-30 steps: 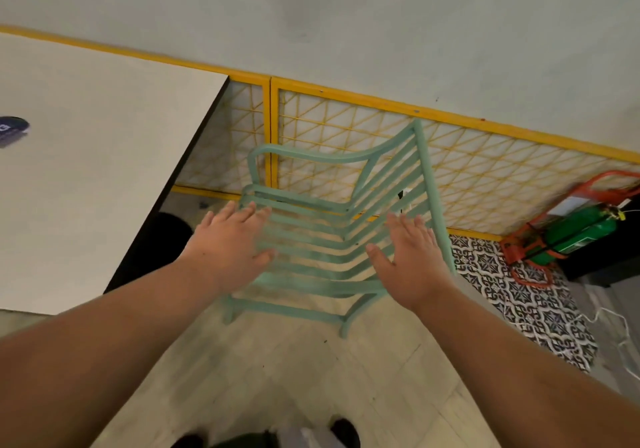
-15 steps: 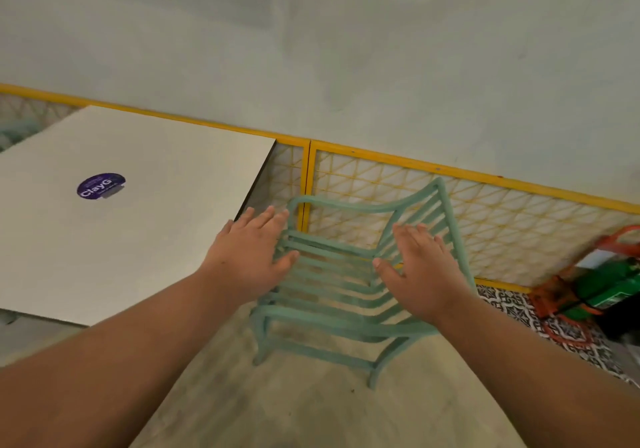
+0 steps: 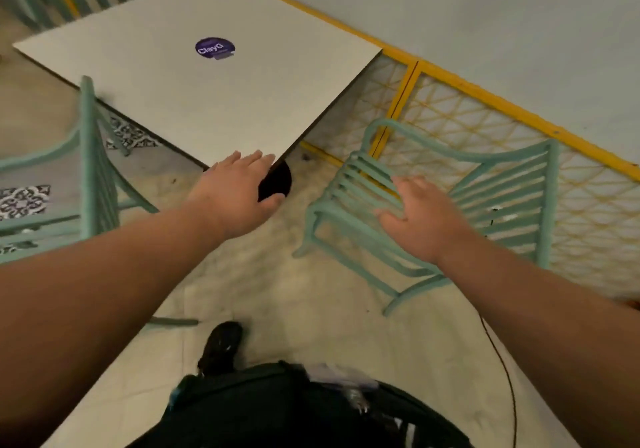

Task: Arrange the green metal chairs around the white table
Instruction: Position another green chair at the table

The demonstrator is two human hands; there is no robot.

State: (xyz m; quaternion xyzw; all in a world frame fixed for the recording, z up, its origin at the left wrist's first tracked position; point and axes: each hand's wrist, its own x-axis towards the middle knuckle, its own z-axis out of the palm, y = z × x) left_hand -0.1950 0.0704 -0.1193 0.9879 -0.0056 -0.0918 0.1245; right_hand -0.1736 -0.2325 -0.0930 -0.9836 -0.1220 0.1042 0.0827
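Square white desk (image 3: 194,101), smooth top. Green tubular slatted chair (image 3: 505,188) stands just beside the desk's near corner. Left grip (image 3: 239,184) flat, fingers straight, empty, at that corner. Right grip (image 3: 422,220) spread, empty, over the seat slats.

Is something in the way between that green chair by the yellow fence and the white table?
Nothing visible: only pale floor lies between the green metal slatted chair and the white square table.
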